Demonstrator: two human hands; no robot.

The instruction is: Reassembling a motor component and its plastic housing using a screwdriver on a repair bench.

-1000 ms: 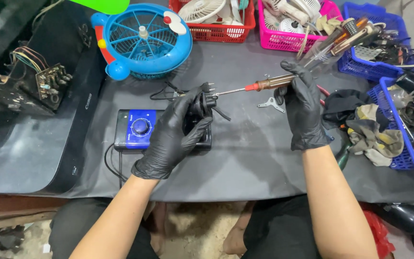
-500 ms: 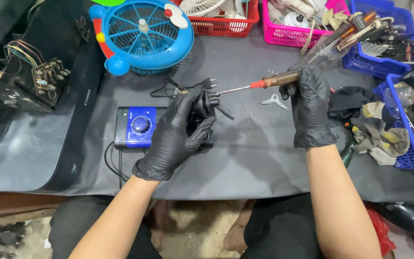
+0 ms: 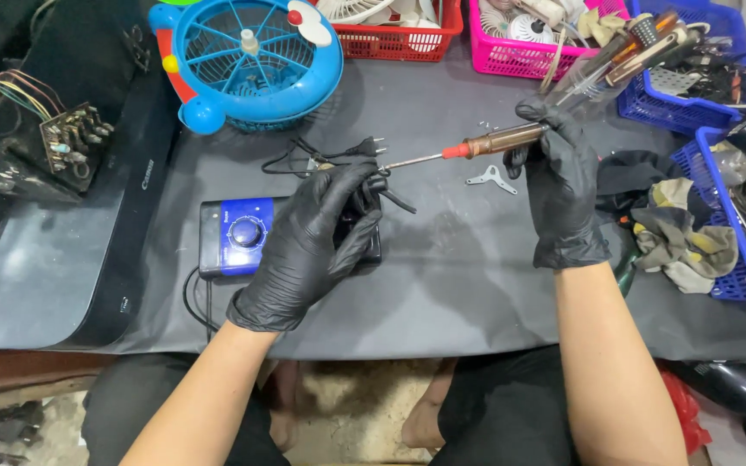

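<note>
Barely anything has shifted since a moment ago: both gloved hands keep their grips. My right hand (image 3: 560, 185) stays clenched round the brown handle of the screwdriver (image 3: 498, 141), its tip reaching leftward to my left hand (image 3: 317, 237), whose fingers grasp a small black part with cable (image 3: 383, 192), just above the blue control box (image 3: 239, 233).
</note>
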